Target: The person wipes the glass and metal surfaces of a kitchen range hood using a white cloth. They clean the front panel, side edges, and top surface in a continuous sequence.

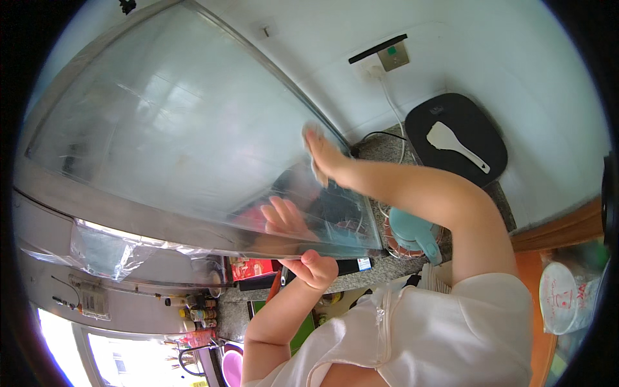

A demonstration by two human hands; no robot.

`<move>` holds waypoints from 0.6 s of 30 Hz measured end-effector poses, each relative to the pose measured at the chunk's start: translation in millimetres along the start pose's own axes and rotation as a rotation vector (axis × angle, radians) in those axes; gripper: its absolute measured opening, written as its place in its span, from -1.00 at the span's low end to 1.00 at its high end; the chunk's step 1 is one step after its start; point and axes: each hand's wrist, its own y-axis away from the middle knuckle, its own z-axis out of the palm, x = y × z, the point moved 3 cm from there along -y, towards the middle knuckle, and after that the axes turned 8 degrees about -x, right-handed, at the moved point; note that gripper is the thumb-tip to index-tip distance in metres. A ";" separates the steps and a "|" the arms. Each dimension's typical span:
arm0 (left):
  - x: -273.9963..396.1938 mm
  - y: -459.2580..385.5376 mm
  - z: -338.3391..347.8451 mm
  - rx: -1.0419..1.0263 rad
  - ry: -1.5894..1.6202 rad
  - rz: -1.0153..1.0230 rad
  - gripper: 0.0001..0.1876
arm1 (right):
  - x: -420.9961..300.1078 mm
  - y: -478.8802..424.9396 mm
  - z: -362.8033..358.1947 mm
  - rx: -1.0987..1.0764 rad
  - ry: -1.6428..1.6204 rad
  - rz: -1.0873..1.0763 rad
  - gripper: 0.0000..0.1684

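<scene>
Before me, a large hazy glass panel (193,121) in a metal frame reflects the light. My right hand (329,155) is slightly blurred and lies flat against the panel near its right frame edge. Under its fingers is a pale cloth (309,133), pressed to the glass. My left hand (314,271) grips the panel's lower edge with the thumb on the near side. Pale fingers also show in the glass above that edge; whether seen through it or mirrored, I cannot tell.
A black induction cooktop (457,140) carrying a white spatula (457,145) leans at the wall. Close to my right forearm stands a teal kettle (411,230). A plugged cord (394,106) hangs from the wall socket (394,58). Bottles (200,314) and a pink basin (232,367) are lower left.
</scene>
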 end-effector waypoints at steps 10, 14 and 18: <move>2.1 -3.2 5.6 0.021 -0.001 -0.021 -0.25 | 41.6 156.7 33.5 -0.142 0.206 -0.108 -0.75; -3.7 -0.5 0.6 -0.016 -0.009 0.043 -0.27 | 46.7 90.8 31.3 0.233 0.752 -0.946 -0.85; -0.5 -7.2 3.5 -0.039 -0.031 0.058 -0.30 | -8.6 -37.9 -13.6 0.130 0.169 -0.557 -0.73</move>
